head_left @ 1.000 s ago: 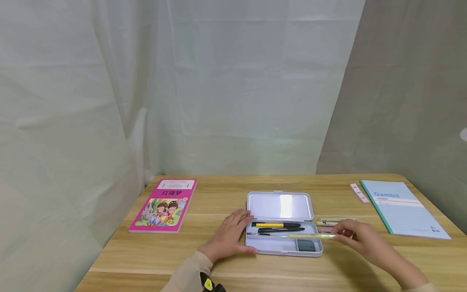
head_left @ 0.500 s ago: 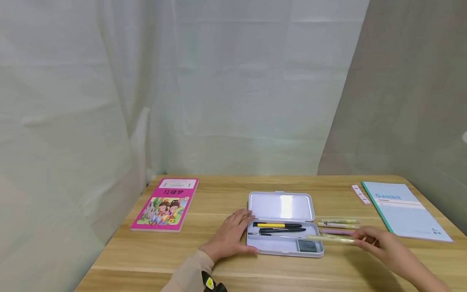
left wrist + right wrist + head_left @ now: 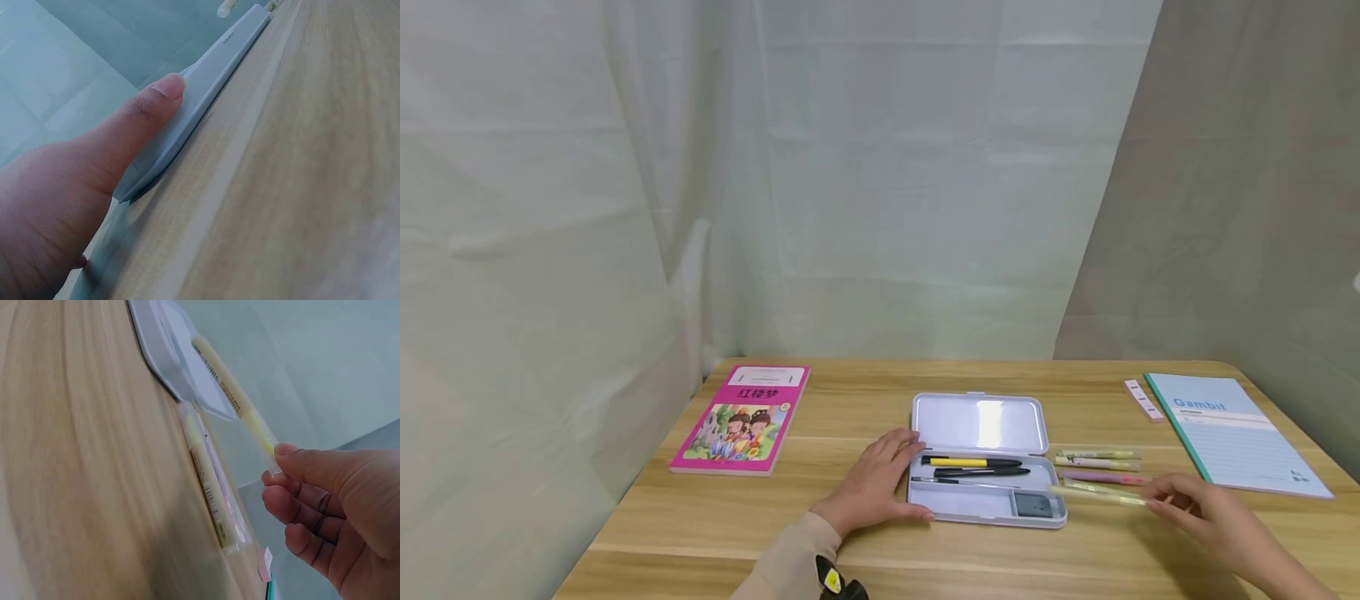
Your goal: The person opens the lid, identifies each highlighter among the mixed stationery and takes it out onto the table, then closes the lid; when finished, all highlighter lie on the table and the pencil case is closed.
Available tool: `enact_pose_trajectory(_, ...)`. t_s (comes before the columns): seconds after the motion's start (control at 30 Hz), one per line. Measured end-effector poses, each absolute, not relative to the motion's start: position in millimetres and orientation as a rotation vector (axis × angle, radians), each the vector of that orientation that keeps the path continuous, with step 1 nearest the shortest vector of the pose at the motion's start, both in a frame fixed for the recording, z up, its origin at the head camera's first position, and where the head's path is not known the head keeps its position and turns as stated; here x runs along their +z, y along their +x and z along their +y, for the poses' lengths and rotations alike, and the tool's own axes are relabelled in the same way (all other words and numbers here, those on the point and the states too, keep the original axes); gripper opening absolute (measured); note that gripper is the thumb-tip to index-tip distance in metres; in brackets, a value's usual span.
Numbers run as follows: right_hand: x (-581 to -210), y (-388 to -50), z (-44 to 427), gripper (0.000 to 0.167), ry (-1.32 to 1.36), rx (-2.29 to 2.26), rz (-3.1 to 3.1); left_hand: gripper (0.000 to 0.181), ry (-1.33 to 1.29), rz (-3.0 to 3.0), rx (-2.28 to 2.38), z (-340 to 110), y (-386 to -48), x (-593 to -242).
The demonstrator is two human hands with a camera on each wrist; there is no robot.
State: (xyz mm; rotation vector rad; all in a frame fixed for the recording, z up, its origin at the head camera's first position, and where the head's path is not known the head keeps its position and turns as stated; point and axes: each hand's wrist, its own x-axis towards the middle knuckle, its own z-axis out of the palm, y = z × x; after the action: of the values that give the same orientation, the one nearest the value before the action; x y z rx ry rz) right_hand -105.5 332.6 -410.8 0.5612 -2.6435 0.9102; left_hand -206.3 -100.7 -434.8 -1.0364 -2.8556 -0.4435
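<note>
A white pencil case (image 3: pixel 961 503) lies with its lid raised on the table. My left hand (image 3: pixel 872 487) holds its left end, the thumb (image 3: pixel 147 109) along the front wall and the fingers at the back left corner. Inside lie a yellow-and-black pen (image 3: pixel 970 462), a black pen (image 3: pixel 981 472), a slim clear pen (image 3: pixel 973 483) and a dark grey block (image 3: pixel 1033 505). My right hand (image 3: pixel 337 494) pinches one end of a pale yellow highlighter (image 3: pixel 228 390) between thumb and forefinger. The highlighter's far end is near the case's right edge, above the table.
Several more pens lie right of the case, among them a pink one (image 3: pixel 1105 477) and a white one (image 3: pixel 1097 463). A small pink box (image 3: pixel 1143 401) and a blue notebook (image 3: pixel 1236 433) are farther right. A pink book (image 3: pixel 741 421) sits at the left.
My right hand has moved right with the highlighter, drawing it from over the case toward the pens on the table. My left hand stays on the case.
</note>
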Motion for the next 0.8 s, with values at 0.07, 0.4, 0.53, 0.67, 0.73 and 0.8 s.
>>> enact_pose_trajectory(0.07,-413,-105,336,0.012,0.56,0.902,-2.626,0.099,-1.035,-2.857,-0.442,-100,-206,-435)
enact_pose_trajectory(0.4,-425,-97,351,0.016,0.503,0.888,-2.602,0.099,-1.052,-2.835,-0.442,-100,-208,-436)
enact_pose_trajectory(0.53,-429,-97,353,0.017,0.475,0.885,-2.601,0.1,-1.043,-2.842,-0.461,-102,-208,-437)
enact_pose_trajectory(0.67,-432,-94,359,0.015,0.479,0.886,-2.615,0.1,-1.044,-2.843,-0.468,-99,-209,-438)
enact_pose_trajectory(0.73,-434,-95,360,0.014,0.492,0.893,-2.626,0.099,-1.044,-2.845,-0.468,-99,-209,-438)
enact_pose_trajectory(0.8,-435,-96,360,0.014,0.488,0.894,-2.633,0.099,-1.048,-2.846,-0.47,-100,-209,-438)
